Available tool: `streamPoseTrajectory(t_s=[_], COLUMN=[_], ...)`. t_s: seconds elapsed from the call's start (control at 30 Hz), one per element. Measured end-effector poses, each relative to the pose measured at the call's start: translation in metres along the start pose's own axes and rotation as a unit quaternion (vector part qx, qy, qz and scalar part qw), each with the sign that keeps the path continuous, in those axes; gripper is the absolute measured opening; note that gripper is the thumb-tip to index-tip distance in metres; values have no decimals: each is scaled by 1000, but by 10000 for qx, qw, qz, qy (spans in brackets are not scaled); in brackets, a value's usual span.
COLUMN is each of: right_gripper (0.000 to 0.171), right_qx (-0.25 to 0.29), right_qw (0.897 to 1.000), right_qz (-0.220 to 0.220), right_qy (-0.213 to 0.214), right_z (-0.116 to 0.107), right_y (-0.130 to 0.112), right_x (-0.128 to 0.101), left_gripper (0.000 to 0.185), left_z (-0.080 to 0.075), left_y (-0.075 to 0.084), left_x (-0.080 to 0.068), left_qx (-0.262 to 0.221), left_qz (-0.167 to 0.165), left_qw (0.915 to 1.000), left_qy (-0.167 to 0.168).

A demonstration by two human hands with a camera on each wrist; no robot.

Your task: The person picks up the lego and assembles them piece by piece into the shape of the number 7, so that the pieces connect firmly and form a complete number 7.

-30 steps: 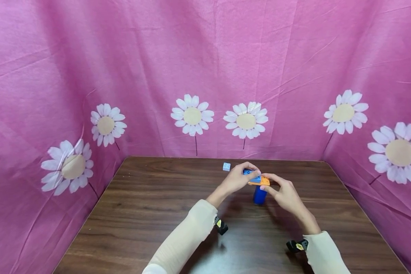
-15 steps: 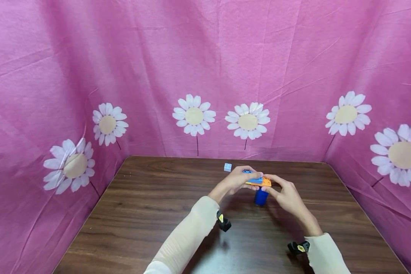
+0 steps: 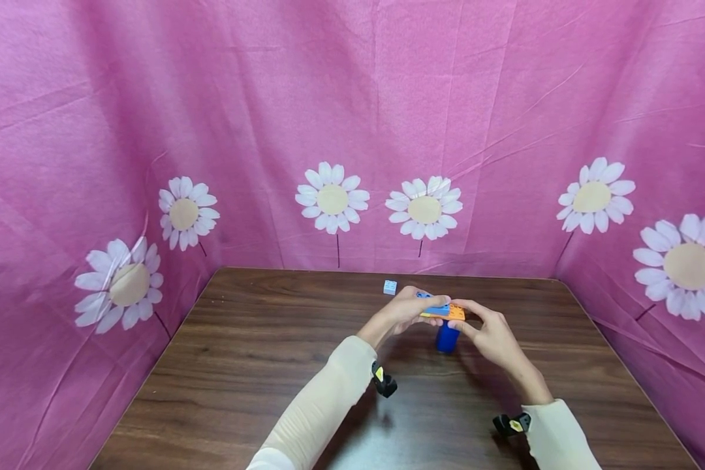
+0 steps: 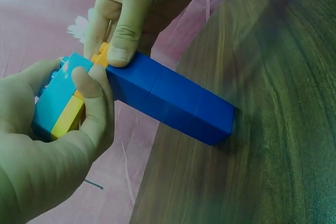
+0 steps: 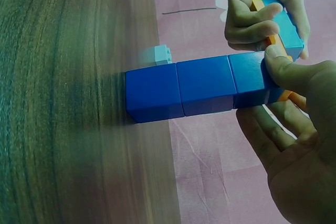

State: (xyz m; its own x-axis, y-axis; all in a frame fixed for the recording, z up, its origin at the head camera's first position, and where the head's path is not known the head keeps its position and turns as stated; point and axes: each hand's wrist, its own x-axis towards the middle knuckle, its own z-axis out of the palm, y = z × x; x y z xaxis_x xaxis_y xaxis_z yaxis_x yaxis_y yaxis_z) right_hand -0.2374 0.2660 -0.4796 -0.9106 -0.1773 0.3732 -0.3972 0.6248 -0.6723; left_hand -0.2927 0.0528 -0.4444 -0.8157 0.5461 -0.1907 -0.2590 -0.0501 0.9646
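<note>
Left hand (image 3: pixel 404 312) pinching light-blue brick (image 3: pixel 436 307) down onto orange plate (image 3: pixel 454 312); right hand (image 3: pixel 486 331) gripping that plate's other end, thumb on top block of dark-blue tower (image 3: pixel 446 337). Tower of three blocks standing upright on desk (image 3: pixel 258 365), plate across its top. Small pale brick (image 3: pixel 390 286) lying apart, near the pink daisy-printed cloth (image 3: pixel 270 130)

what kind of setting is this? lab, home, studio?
Probably a staged tabletop recording booth, not a lived-in room: pink daisy-print cloth walls in a dark wooden table on three sides. Toy bricks are the only props: a blue column in both hands, one loose pale brick.
</note>
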Motion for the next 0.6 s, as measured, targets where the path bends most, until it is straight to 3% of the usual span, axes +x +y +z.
streamPoseTrajectory(t_s=[0.27,0.6], right_gripper=[39,37], right_qx=[67,46], right_qw=[10000,10000], right_qz=[7,-54], right_qy=[-25,6], right_z=[0,0], right_y=[2,2], right_x=[0,0], left_gripper=[30,32], left_z=[1,1], left_y=[1,2], left_x=[-1,-1], left_qx=[-109,-545], left_qz=[-109,-668], left_qw=[9998,9947], left_qy=[96,554])
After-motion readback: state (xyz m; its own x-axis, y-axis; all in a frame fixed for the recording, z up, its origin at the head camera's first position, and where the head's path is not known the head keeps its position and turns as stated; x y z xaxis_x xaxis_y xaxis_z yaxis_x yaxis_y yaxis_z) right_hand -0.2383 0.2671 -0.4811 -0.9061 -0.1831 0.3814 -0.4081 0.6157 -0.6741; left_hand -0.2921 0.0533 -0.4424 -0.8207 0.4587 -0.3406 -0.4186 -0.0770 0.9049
